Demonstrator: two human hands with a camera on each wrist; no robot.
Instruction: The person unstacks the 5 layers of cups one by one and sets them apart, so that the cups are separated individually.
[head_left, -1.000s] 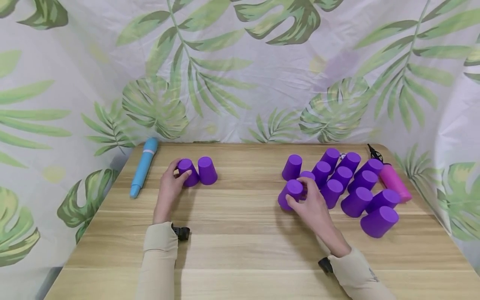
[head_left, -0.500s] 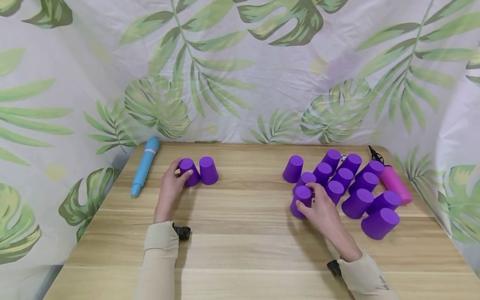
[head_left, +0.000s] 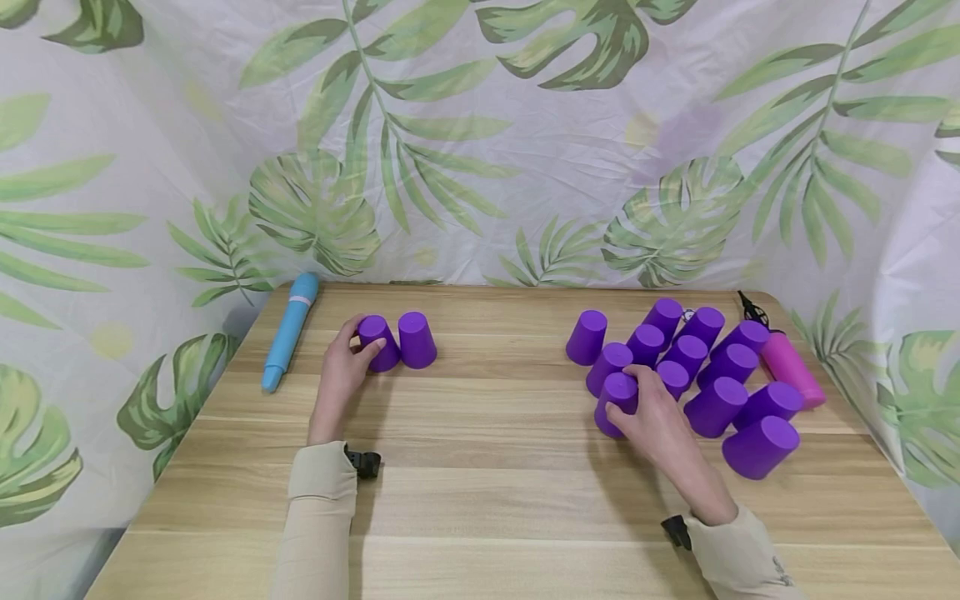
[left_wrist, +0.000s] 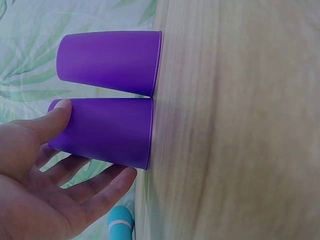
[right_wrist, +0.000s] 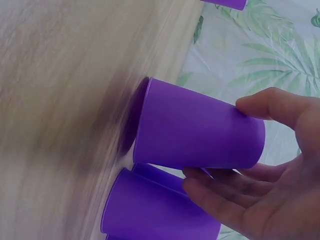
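On the left of the table, my left hand (head_left: 341,371) holds an upside-down purple cup (left_wrist: 107,131) near its narrow base, thumb on one side and fingers on the other. A second purple cup (head_left: 417,342) stands upside down just right of it, the rims close together. My right hand (head_left: 663,421) grips another inverted purple cup (right_wrist: 200,127) by its upper part. Its rim is close over the wood and slightly tilted in the right wrist view. That cup is at the front left of a group of several purple cups (head_left: 686,354), with one cup (head_left: 609,367) directly behind it.
A blue microphone-like stick (head_left: 289,333) lies at the table's left edge. To the right, a bright pink cylinder (head_left: 791,369) with a black cord (head_left: 752,310) lies behind the cups. A leaf-patterned curtain (head_left: 480,167) hangs along the wooden table's (head_left: 480,500) back edge.
My right hand has moved right and a little nearer with its cup, toward the group. The cup behind it shows more. My left hand keeps its hold in the same place.
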